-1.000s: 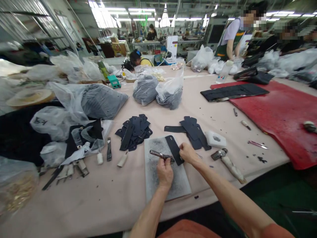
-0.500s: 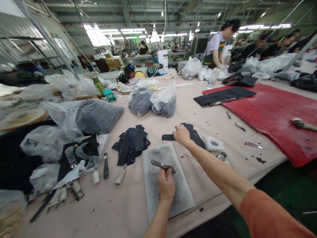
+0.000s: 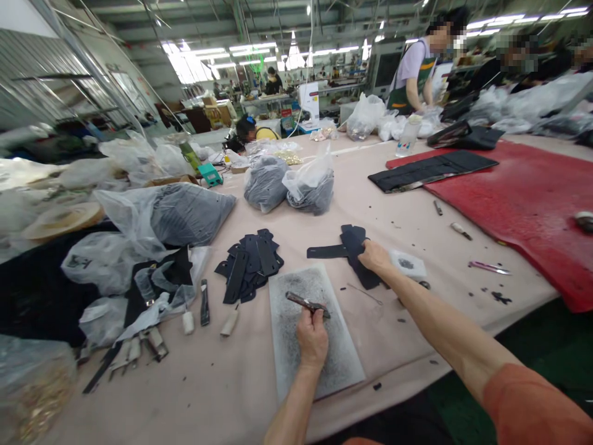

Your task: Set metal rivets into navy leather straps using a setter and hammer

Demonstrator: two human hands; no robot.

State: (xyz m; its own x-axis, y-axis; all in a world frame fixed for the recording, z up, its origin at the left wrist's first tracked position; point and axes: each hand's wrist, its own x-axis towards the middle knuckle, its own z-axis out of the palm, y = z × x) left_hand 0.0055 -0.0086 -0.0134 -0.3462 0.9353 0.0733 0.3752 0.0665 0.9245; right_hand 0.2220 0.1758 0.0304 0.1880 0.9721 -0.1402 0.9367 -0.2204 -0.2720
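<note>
My left hand (image 3: 312,340) is closed round a worn, dark metal punch (image 3: 299,300), held roughly level over a white board (image 3: 349,352) smudged with black. To the right, my right hand (image 3: 374,255) has its fingers bent at the edge of some overlapping dark leather pieces (image 3: 354,240), seeming to pinch one. One long strip (image 3: 327,251) with a slot near its end sticks out leftward from these pieces. Left of the board lies a heap of similar dark pieces (image 3: 250,262). A white block (image 3: 408,264) with a black smudge sits just beyond my right wrist.
Several white-handled tools (image 3: 139,349) lie at the left, beside plastic bags. Two bags of dark pieces (image 3: 265,184) stand farther back. A red sheet (image 3: 519,191) covers the right side, with a pink-handled knife (image 3: 490,267) near it. A co-worker (image 3: 412,74) stands across the table.
My right hand has moved right and nearer along the dark pieces, away from the strip's side. My left hand keeps the punch over the board. The view has shifted slightly.
</note>
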